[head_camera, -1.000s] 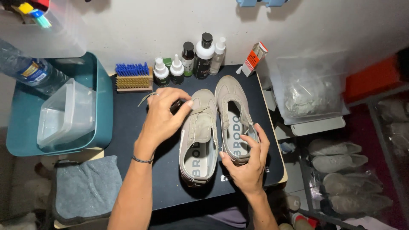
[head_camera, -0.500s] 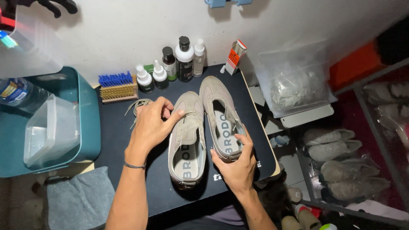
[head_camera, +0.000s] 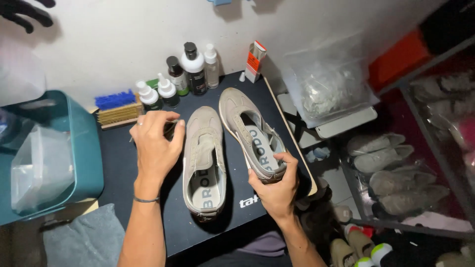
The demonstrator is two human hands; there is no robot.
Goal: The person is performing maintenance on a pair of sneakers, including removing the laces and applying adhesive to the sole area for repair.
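Two beige lace-less shoes lie side by side on a black mat. My left hand rests beside the left shoe, its fingertips pinching something thin and pale near the toe, probably a lace. My right hand grips the heel of the right shoe, thumb over the rim and fingers under the sole.
Several bottles and a blue-bristled brush line the wall behind the mat. A teal tub holding a clear container stands at left, a grey cloth below it. Bagged shoes lie on the floor at right.
My left hand has drawn slightly left, away from the left shoe's toe. My right hand keeps its hold on the right shoe's heel. The camera has shifted a little.
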